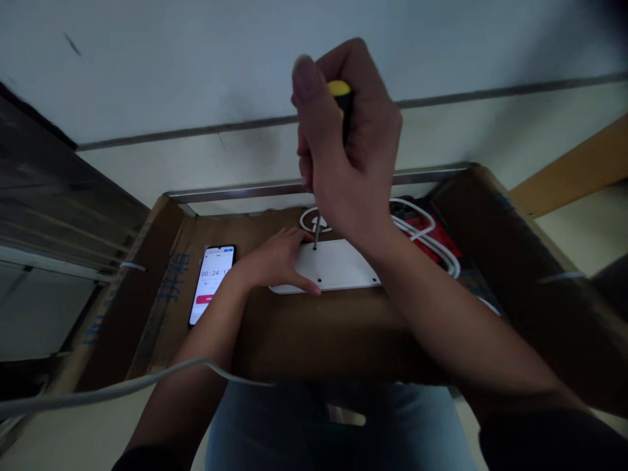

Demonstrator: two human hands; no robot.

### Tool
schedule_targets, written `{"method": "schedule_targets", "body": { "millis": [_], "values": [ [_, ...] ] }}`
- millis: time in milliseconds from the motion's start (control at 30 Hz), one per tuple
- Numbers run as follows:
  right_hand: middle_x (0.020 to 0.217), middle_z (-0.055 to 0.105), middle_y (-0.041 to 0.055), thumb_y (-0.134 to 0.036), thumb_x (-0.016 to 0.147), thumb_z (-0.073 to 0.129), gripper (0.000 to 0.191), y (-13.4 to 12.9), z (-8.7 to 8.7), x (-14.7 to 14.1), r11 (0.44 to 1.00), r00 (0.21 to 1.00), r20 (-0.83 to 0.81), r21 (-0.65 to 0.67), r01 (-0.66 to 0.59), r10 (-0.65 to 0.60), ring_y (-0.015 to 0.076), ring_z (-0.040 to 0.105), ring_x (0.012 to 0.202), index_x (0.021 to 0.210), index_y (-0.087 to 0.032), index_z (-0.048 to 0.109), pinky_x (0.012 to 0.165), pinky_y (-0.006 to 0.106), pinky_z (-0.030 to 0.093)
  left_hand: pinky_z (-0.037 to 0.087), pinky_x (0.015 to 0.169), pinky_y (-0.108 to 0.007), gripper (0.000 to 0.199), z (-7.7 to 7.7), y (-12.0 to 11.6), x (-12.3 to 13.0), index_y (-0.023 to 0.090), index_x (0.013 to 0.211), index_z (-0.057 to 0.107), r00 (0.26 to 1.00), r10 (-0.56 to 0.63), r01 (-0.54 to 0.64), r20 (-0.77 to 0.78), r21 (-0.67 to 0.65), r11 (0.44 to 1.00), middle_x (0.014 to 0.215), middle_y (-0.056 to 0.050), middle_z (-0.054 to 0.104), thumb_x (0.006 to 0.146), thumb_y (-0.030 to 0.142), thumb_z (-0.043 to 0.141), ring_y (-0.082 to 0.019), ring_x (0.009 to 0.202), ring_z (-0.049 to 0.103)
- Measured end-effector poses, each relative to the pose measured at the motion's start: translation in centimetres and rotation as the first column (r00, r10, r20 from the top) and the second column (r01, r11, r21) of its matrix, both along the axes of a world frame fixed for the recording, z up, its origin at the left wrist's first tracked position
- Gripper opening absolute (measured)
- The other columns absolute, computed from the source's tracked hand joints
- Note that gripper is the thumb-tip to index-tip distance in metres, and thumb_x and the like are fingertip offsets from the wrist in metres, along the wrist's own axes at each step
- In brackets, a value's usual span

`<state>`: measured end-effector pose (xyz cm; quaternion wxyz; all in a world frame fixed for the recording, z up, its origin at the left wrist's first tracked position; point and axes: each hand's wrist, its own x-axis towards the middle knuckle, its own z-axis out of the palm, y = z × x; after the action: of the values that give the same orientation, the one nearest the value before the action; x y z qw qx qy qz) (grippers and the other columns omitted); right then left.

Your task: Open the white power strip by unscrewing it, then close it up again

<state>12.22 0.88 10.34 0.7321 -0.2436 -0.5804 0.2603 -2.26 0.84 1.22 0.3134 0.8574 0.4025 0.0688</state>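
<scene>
My right hand (346,147) grips a screwdriver with a yellow and black handle (342,98), and its thin metal shaft (317,230) points down. The tip meets a dark screw hole at the upper edge of a white plastic panel (338,267), possibly a power strip casing. Two more dark holes show along the panel. My left hand (272,260) lies flat on the panel's left end, fingers spread, steadying it. The panel rests on a brown cardboard box (314,333). My right forearm hides the panel's right part.
A phone (212,284) showing a running timer lies left of my left hand. Behind the panel are a coiled white cable (422,226) and a red object (434,239). Raised cardboard flaps flank the box. A white cable (122,386) crosses my left forearm, above my jeans (333,425).
</scene>
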Motion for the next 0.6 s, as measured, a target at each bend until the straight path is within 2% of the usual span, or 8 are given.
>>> {"method": "schedule_targets", "body": {
  "millis": [100,200,300,367,400,433,500,600],
  "values": [
    [0.080,0.059,-0.0010,-0.033,0.099,0.059,0.022,0.5,0.2,1.1,0.977,0.976,0.147,0.114,-0.179,0.162,0.0113,0.055,0.067,0.083,-0.019,0.064,0.073,0.030,0.049,0.044,0.120,-0.055,0.097,0.1,0.0,0.1,0.018,0.136,0.059,1.000,-0.010,0.010,-0.025,0.017,1.000,0.143,-0.016,0.062,0.059,0.066,0.095,-0.040,0.136,0.056],
    [0.106,0.072,0.0026,-0.030,0.088,0.072,0.013,0.7,0.5,2.4,0.910,0.909,0.082,0.042,-0.413,0.408,0.0149,0.072,0.089,0.081,-0.020,0.072,0.083,0.030,0.060,0.044,0.119,-0.054,0.097,0.0,0.0,0.2,0.017,0.136,0.059,0.998,-0.021,0.023,-0.064,0.027,0.999,0.143,-0.017,0.061,0.060,0.066,0.094,-0.039,0.135,0.056],
    [0.114,0.077,-0.0033,-0.022,0.080,0.074,0.010,0.7,0.6,3.5,0.680,0.691,0.003,-0.183,-0.710,0.723,0.0153,0.078,0.083,0.083,-0.024,0.065,0.075,0.031,0.067,0.045,0.119,-0.052,0.094,0.1,0.0,0.2,0.017,0.134,0.060,0.996,-0.023,0.026,-0.081,0.043,0.999,0.141,-0.016,0.062,0.060,0.065,0.093,-0.039,0.135,0.056],
    [0.102,0.080,-0.0041,-0.020,0.083,0.072,0.016,0.8,0.5,4.0,0.537,0.546,0.023,-0.215,-0.816,0.838,0.0109,0.072,0.062,0.086,-0.023,0.057,0.054,0.024,0.058,0.045,0.118,-0.051,0.092,0.2,-0.1,0.2,0.018,0.132,0.060,0.997,-0.023,0.027,-0.075,0.055,0.998,0.140,-0.015,0.062,0.060,0.065,0.094,-0.039,0.135,0.055],
    [0.093,0.079,-0.0048,-0.021,0.087,0.069,0.016,0.8,0.5,4.1,0.507,0.514,0.021,-0.204,-0.837,0.857,0.0073,0.062,0.050,0.086,-0.023,0.053,0.044,0.020,0.048,0.045,0.118,-0.051,0.092,0.3,-0.1,0.3,0.019,0.131,0.060,0.997,-0.023,0.027,-0.073,0.055,0.998,0.140,-0.015,0.062,0.060,0.065,0.094,-0.039,0.135,0.056],
    [0.082,0.075,-0.0065,-0.021,0.090,0.065,0.015,0.9,0.4,4.1,0.515,0.522,0.010,-0.184,-0.837,0.853,0.0042,0.049,0.042,0.086,-0.022,0.050,0.038,0.019,0.036,0.046,0.117,-0.051,0.091,0.4,-0.1,0.3,0.019,0.131,0.060,0.997,-0.022,0.026,-0.075,0.052,0.998,0.139,-0.015,0.063,0.060,0.065,0.094,-0.038,0.134,0.056],
    [0.066,0.060,-0.0104,-0.021,0.094,0.060,0.015,0.9,0.3,3.6,0.611,0.621,0.006,-0.185,-0.769,0.784,0.0031,0.029,0.041,0.086,-0.023,0.048,0.039,0.019,0.022,0.046,0.116,-0.051,0.091,0.4,-0.2,0.3,0.018,0.132,0.061,0.997,-0.012,0.016,-0.082,0.046,0.999,0.137,-0.015,0.064,0.061,0.065,0.093,-0.038,0.132,0.058],
    [0.059,0.039,-0.0118,-0.027,0.089,0.070,0.027,0.3,0.1,1.5,0.870,0.874,-0.024,-0.090,-0.485,0.485,0.0064,0.025,0.045,0.083,-0.026,0.044,0.040,0.025,0.022,0.047,0.116,-0.053,0.092,0.2,-0.2,0.2,0.019,0.134,0.061,0.998,-0.006,0.008,-0.057,0.031,0.999,0.138,-0.015,0.064,0.061,0.066,0.093,-0.039,0.131,0.059]
  ]
}}
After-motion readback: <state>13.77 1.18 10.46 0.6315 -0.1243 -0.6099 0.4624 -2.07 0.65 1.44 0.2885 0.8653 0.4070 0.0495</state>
